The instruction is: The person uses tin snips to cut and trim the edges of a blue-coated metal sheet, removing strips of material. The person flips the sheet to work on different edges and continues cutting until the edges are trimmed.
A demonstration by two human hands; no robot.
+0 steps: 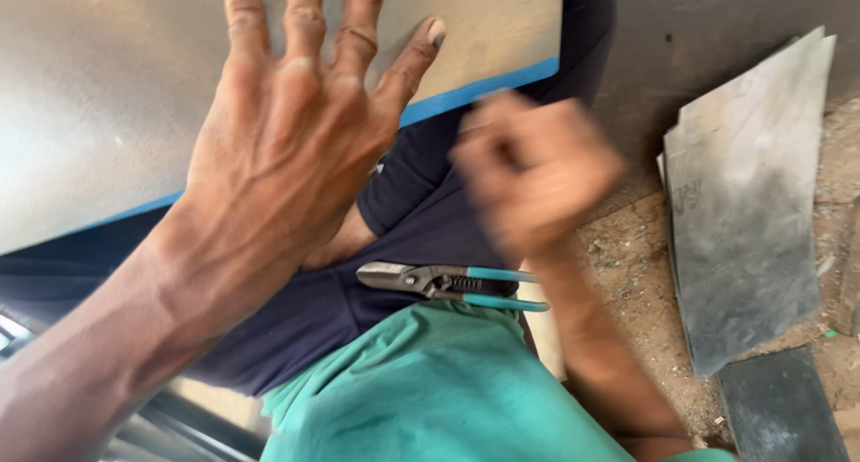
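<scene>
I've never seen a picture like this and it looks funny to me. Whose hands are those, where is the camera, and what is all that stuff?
The camera sits on a person's head and looks down, so you see that person's own two hands. The left hand is spread flat on a big grey metal sheet with a blue edge. The right hand is curled like a fist and blurred, so I can't tell if it holds anything. On the person's lap lie metal-cutting snips with teal handles; no hand touches them. On the dirt floor to the right lie more grey sheet pieces.
</scene>
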